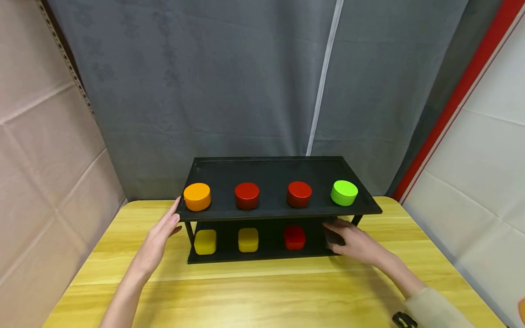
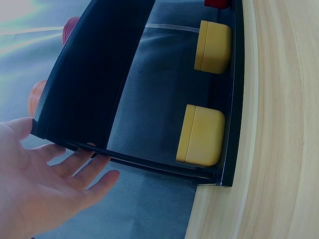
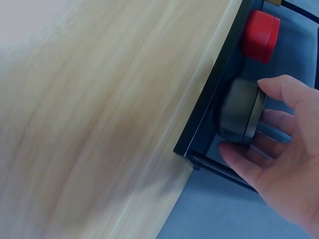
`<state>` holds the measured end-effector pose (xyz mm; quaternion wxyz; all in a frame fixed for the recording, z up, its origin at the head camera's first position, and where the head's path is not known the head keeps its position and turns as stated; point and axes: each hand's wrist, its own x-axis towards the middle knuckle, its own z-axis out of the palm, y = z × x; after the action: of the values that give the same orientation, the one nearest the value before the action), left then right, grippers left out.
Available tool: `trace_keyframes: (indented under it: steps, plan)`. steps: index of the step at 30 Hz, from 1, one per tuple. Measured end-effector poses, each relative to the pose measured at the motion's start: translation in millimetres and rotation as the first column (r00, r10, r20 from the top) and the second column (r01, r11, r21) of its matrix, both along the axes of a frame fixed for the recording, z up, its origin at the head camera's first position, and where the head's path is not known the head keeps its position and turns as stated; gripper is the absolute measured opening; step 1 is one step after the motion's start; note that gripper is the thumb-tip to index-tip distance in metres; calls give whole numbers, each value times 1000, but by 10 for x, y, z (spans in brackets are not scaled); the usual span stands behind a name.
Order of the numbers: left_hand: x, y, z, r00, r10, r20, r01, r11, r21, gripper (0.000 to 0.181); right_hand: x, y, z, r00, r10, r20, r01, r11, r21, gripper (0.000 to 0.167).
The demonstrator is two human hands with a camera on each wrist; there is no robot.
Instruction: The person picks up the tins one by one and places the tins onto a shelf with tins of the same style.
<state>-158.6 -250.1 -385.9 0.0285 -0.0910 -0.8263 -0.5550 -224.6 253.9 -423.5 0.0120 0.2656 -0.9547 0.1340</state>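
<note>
A black two-tier shelf (image 1: 268,171) stands on the wooden table. My left hand (image 1: 153,248) grips the upper tier's front left corner, thumb against the edge and other fingers along the side. On the lower tier's right end my right hand (image 1: 354,241) holds a dark rounded-square lidded box (image 3: 239,112), thumb on one side and fingers on the other. To its left are a red rounded-square box (image 1: 294,238) and two yellow ones, the nearer to it (image 1: 248,240) and the end one (image 1: 205,242). In the head view my right hand mostly hides the dark box.
Along the upper tier stand an orange round box (image 1: 197,197), two red round boxes, left (image 1: 247,196) and right (image 1: 299,194), and a green round box (image 1: 344,193). A grey curtain (image 1: 225,91) hangs behind; pale panels flank the wooden table (image 1: 246,296).
</note>
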Motion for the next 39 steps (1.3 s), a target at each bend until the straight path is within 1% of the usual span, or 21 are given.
trace_keyframes:
  steps: [5, 11, 15, 20, 28, 30, 35, 39]
  plan:
    - [1, 1, 1, 1000, 2, 3, -2, 1000, -3, 61, -13, -16, -4, 999, -11, 42, 11, 1000, -4, 55]
    - [4, 5, 0, 1000, 0, 1, 0, 1000, 0, 61, -40, -29, -20, 998, -19, 66, 20, 1000, -4, 56]
    - [7, 8, -2, 1000, -4, 0, 4, 1000, 3, 61, -68, -32, -11, 995, -11, 95, 11, 1000, 1, 57]
    - [12, 11, 4, 1000, 0, -1, 0, 1000, 3, 61, -106, -34, 25, 993, 17, 119, -18, 1000, 9, 57]
    - [10, 12, 3, 1000, 5, 11, -5, 1000, -6, 61, -122, -35, 66, 986, 54, 157, -61, 997, 40, 58]
    - [10, 11, 1, 1000, 3, 10, -3, 1000, -5, 61, -124, -34, 69, 984, 54, 169, -62, 997, 44, 58]
    - [8, 4, -3, 1000, 3, 7, -3, 1000, -3, 60, -129, -35, 74, 984, 56, 167, -67, 996, 62, 59]
    - [7, 4, -6, 1000, 4, 4, -4, 1000, -1, 60, -133, -34, 78, 985, 52, 163, -62, 996, 57, 64]
